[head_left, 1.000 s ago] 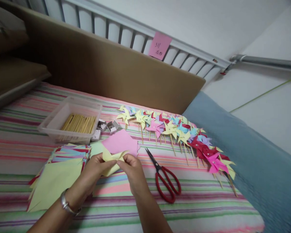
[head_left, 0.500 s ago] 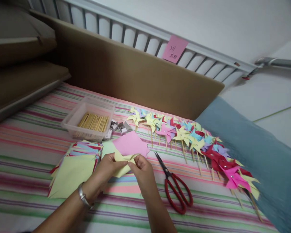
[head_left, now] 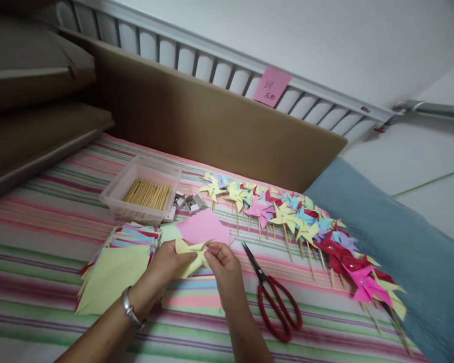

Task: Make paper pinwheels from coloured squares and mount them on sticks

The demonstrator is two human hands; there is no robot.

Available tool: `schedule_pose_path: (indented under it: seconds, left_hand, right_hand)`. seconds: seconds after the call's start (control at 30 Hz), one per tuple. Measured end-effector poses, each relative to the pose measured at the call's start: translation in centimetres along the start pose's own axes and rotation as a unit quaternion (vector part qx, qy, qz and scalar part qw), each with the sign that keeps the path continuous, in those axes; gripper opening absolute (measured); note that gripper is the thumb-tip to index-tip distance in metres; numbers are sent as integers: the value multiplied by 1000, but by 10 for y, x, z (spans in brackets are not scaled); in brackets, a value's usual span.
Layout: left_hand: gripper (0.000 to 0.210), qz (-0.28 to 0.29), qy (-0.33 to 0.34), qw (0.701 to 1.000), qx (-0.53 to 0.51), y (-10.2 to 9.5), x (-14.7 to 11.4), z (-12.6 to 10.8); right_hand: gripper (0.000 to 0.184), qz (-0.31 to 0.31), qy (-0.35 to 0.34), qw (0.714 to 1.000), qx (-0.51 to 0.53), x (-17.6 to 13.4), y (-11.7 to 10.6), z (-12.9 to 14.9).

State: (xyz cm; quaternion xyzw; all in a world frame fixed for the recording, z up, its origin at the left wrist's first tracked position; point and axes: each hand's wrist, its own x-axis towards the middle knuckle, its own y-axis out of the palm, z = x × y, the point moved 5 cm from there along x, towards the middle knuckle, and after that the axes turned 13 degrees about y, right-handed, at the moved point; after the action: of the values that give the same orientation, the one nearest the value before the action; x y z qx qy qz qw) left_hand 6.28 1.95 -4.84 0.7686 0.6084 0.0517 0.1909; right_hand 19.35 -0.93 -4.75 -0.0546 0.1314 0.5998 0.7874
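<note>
Between my hands is a pale yellow paper pinwheel head (head_left: 189,258) with its corners folded toward the middle. My left hand (head_left: 169,264) pinches its left side, thumb on top. My right hand (head_left: 223,260) has thumb and fingers closed on a corner at its right. Beneath lie a pink paper sheet (head_left: 206,227) and other coloured sheets. A stack of paper squares (head_left: 117,275), yellow on top, sits left of my left hand. Scissors with red handles (head_left: 274,297) rest on the striped cloth to the right of my right hand, blades pointing away.
A clear plastic box (head_left: 113,196) holds many wooden sticks (head_left: 148,195). Beside it are small open boxes (head_left: 193,202). Rows of finished pinwheels (head_left: 285,214) on sticks lie to the right. A cardboard panel (head_left: 212,121) stands behind, before a white radiator (head_left: 166,50).
My right thumb and fingers have shifted slightly up and right, from the paper's middle to its right corner. My left hand keeps its hold. The view has tilted a little.
</note>
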Motion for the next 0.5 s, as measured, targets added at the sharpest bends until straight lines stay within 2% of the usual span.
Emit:
schedule_pose_path:
  seconds: [0.17,0.2,0.3,0.37,0.43,0.47,0.5]
  left_hand:
    - [12,-19,13,999,40,-7,2,-2]
    - [9,-10,9,998,56,-8,2,1]
    - [5,70,40,989,123,-5,-1,7]
    - [9,126,74,973,181,-1,-6,7]
    - [12,158,92,955,234,1,-13,4]
    - [13,168,94,951,244,2,-16,2]
    - [14,178,89,950,243,3,-19,1]
  right_hand:
    - [19,-78,-12,997,-1,1,-23,6]
    - [20,-94,-16,995,-3,1,-27,11]
    - [21,-125,-45,991,-33,4,-28,40]
    - [19,-110,-88,986,-94,8,-10,73]
    - [15,-61,-144,970,-185,15,25,108]
    - [13,-22,-180,951,-251,20,49,122]
    - [12,17,-221,915,-336,25,75,133]
